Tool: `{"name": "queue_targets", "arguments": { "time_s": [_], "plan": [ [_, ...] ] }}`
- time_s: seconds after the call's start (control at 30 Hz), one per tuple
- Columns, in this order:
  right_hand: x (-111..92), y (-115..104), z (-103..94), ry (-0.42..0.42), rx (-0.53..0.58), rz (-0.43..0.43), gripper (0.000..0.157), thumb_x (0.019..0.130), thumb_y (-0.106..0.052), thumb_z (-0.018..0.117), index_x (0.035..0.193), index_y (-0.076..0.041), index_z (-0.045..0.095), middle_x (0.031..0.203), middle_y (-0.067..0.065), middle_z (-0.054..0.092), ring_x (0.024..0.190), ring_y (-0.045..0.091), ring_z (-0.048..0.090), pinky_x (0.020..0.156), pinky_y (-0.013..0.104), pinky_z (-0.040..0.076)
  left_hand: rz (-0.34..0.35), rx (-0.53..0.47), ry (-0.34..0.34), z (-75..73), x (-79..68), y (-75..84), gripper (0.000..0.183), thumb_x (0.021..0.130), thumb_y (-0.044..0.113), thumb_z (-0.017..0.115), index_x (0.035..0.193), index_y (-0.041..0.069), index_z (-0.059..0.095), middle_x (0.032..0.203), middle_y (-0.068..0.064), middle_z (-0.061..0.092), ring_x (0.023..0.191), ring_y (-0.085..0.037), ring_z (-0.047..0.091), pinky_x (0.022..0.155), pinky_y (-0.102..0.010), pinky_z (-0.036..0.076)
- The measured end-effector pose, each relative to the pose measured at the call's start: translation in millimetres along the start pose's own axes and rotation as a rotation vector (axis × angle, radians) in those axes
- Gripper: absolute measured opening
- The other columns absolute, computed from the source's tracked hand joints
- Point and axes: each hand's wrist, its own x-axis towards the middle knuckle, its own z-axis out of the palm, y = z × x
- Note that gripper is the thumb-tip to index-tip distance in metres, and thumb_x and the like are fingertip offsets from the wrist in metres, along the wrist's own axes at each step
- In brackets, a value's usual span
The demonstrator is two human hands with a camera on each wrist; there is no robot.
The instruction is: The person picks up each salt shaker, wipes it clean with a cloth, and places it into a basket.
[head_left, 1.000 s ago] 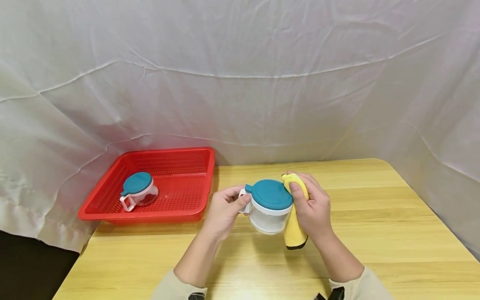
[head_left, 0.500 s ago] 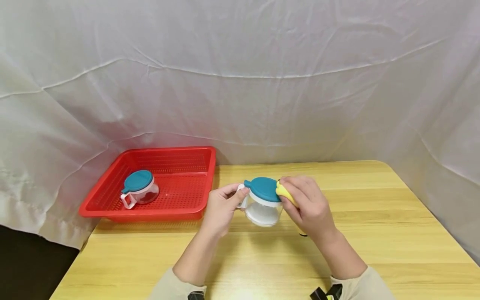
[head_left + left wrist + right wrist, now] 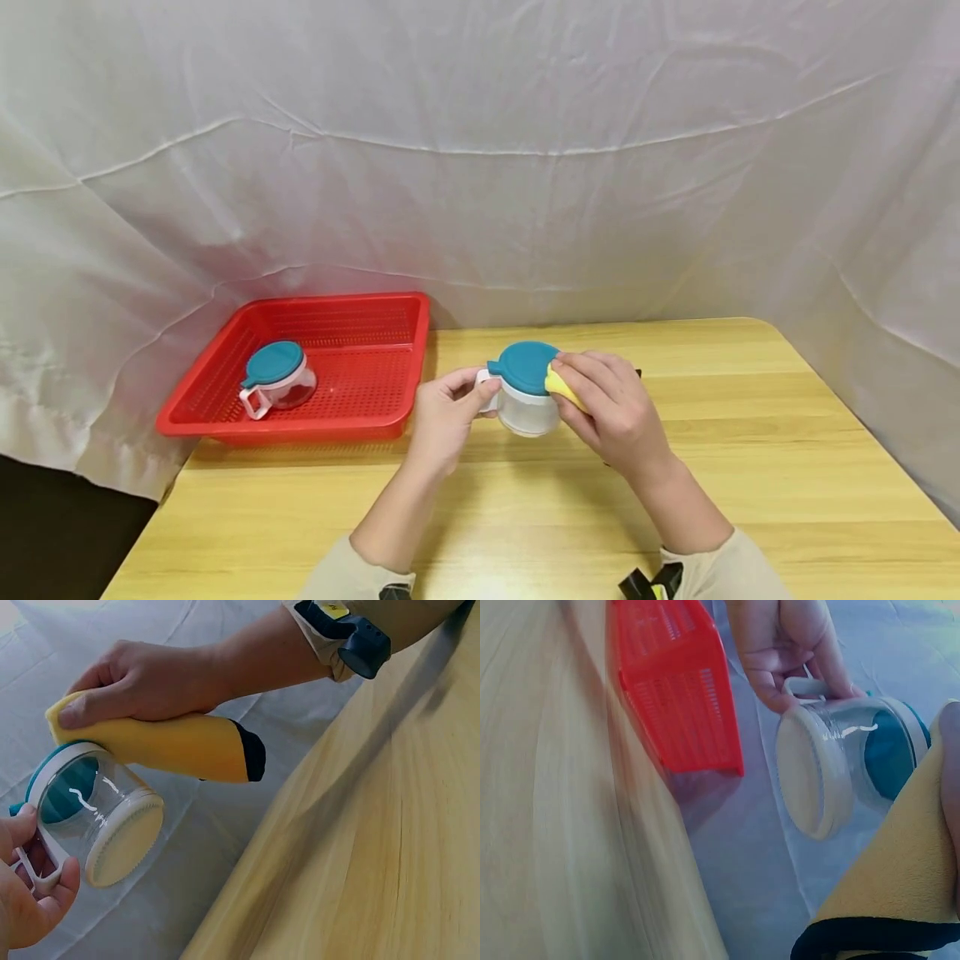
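A clear jar point(image 3: 528, 414) with a teal lid point(image 3: 527, 367) and a white handle point(image 3: 49, 862) is held up over the table. My left hand point(image 3: 447, 414) grips it by the handle, thumb on top. My right hand point(image 3: 618, 408) holds a folded yellow cloth point(image 3: 180, 742) with a dark edge against the lid's right rim. In the left wrist view the thumb lies on the cloth, which hangs beside the jar. The right wrist view shows the jar's pale round base point(image 3: 802, 776) and the left fingers around the handle.
A red perforated basket point(image 3: 375, 429) stands at the left back of the wooden table point(image 3: 750, 467). Inside it lies a second jar point(image 3: 292, 390) of the same kind, tilted, with its teal lid on. Pale fabric point(image 3: 480, 217) hangs behind the table.
My right hand has shifted over the lid, with the cloth now at its right edge and mostly covered by the fingers. The jar has risen slightly in view; the basket stays put.
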Motion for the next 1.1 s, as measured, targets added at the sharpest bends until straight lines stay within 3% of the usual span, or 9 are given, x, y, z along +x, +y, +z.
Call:
{"name": "queue_targets", "arguments": {
  "time_s": [0.37,0.53,0.83,1.1],
  "plan": [
    [-6,14,-4.3,0.067,0.014,0.126,0.034,0.100,-0.025,0.058,0.101,0.006,0.072,0.099,0.018,0.071,0.085,0.035,0.065,0.080,0.038,0.052,0.009,-0.089,-0.068,-2.7,2.4,-0.5,0.026,0.087,0.001,0.072,0.110,-0.010,0.068,0.089,-0.005,0.070,0.077,-0.017,0.066,0.065,-0.031,0.061],
    [-7,11,-0.1,0.093,0.011,0.153,0.034,0.100,-0.024,0.058,0.099,0.006,0.072,0.097,0.018,0.071,0.084,0.035,0.064,0.081,0.038,0.052,0.017,-0.141,-0.037,-2.5,1.6,0.4,0.028,0.088,0.003,0.071,0.113,-0.010,0.067,0.091,-0.004,0.070,0.080,-0.017,0.065,0.065,-0.030,0.061],
    [-2,-13,14.7,0.152,0.027,0.017,0.035,0.100,-0.023,0.059,0.099,0.010,0.071,0.096,0.023,0.070,0.080,0.035,0.064,0.070,0.040,0.053,0.072,-0.204,0.086,-2.0,3.5,1.9,0.023,0.088,0.005,0.072,0.106,-0.008,0.068,0.084,-0.004,0.069,0.074,-0.015,0.065,0.062,-0.029,0.061],
    [2,-23,19.8,0.106,-0.047,-0.122,0.035,0.102,-0.024,0.055,0.099,0.006,0.072,0.098,0.019,0.072,0.078,0.032,0.064,0.065,0.040,0.054,0.089,-0.191,0.139,-2.2,3.5,2.5,0.024,0.088,0.006,0.073,0.107,-0.008,0.069,0.085,-0.004,0.069,0.074,-0.014,0.065,0.060,-0.029,0.061]
  ]
}}
